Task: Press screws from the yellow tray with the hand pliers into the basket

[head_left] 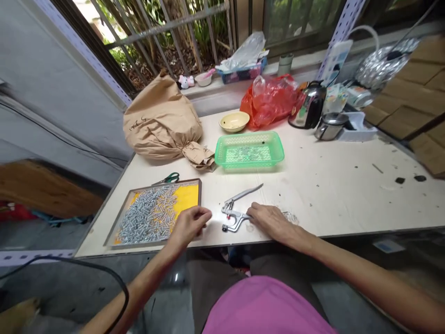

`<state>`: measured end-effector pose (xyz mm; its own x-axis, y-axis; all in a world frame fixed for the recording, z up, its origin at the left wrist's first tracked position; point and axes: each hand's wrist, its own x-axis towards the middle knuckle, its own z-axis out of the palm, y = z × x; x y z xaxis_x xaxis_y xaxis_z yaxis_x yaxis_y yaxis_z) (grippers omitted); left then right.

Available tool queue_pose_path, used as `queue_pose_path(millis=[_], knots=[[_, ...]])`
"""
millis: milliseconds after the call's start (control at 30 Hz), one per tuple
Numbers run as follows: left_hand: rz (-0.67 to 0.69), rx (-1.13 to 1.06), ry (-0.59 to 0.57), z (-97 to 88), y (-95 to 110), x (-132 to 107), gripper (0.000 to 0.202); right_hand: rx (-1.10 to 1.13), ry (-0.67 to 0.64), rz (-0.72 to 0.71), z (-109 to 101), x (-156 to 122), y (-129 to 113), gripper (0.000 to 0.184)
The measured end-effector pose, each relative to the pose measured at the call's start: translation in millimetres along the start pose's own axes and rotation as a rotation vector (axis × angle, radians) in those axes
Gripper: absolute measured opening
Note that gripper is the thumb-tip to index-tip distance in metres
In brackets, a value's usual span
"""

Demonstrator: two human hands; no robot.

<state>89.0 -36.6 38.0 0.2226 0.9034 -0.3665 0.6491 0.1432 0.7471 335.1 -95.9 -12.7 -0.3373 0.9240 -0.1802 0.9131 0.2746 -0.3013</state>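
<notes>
My left hand (190, 223) hovers at the right edge of a framed yellow tray (189, 195) heaped with several small silver metal parts (148, 214); its fingers are curled together in a pinch, and what they hold is too small to see. My right hand (267, 220) rests on the white table (330, 185), fingers bent over the lower handle of silver hand pliers (236, 211) lying in front of me. A small clear plastic bag (290, 217) lies just right of that hand.
Green-handled scissors (169, 178) lie behind the tray. A green plastic basket (249, 149) with metal parts, a cream bowl (234, 121), a brown paper sack (162, 121), a red plastic bag (269, 98) and a steel kettle (309, 106) stand farther back. A black cable (104, 278) hangs below left.
</notes>
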Motion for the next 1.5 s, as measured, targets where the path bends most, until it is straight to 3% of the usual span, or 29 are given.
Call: queue_pose_path(millis=[167,433,633,833,1033,1167,1267,1367,1500], knots=[[-0.141,-0.221,-0.097,47.7,4.2,16.8,0.021,-0.103,0.034,0.012,-1.6,2.7,13.4,0.020],[-0.188,-0.254,-0.121,71.3,-7.5,23.0,0.031,-0.121,0.058,0.022,0.3,2.0,19.2,0.023],[-0.218,-0.206,-0.135,76.6,-11.1,22.7,0.028,-0.116,0.084,0.034,2.0,0.8,18.9,0.022],[-0.290,-0.153,-0.235,73.7,-6.6,26.7,0.024,-0.114,0.090,0.036,8.0,-0.5,18.0,0.021],[-0.280,-0.132,-0.273,72.3,-5.8,29.3,0.022,-0.086,0.095,0.005,-9.0,-0.1,23.1,0.022],[-0.270,-0.133,-0.263,72.3,-7.1,28.3,0.022,-0.090,0.145,-0.047,-17.7,16.4,41.1,0.078],[-0.267,-0.130,-0.256,73.0,-6.9,27.3,0.024,-0.085,0.086,-0.084,-18.0,32.2,51.9,0.095],[-0.273,-0.147,-0.251,73.8,-7.1,26.8,0.025,-0.098,0.078,-0.092,-19.8,40.1,53.0,0.092],[-0.275,-0.085,-0.238,71.5,-8.0,22.9,0.029,-0.136,0.066,-0.082,-25.7,36.9,45.7,0.069]])
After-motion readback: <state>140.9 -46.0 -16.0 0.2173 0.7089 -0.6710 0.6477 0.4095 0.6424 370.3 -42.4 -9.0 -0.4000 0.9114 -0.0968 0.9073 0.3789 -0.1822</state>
